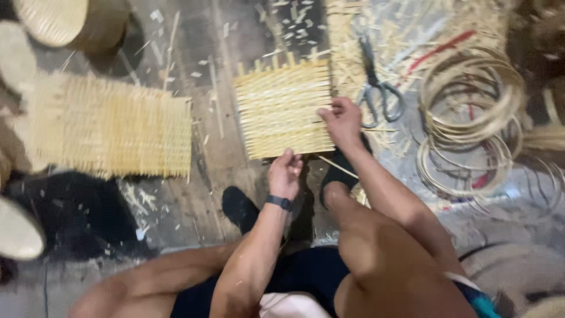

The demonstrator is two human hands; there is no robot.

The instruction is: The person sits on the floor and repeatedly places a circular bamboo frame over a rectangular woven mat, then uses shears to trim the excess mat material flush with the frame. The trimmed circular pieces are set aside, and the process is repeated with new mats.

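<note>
Both bare forearms reach forward and down between the bent knees, the left hand (285, 174), a dark band at its wrist, with fingers curled and pinched together, while the right hand (341, 121) lies further forward, knuckles up, its fingers bent downward and closed.
</note>
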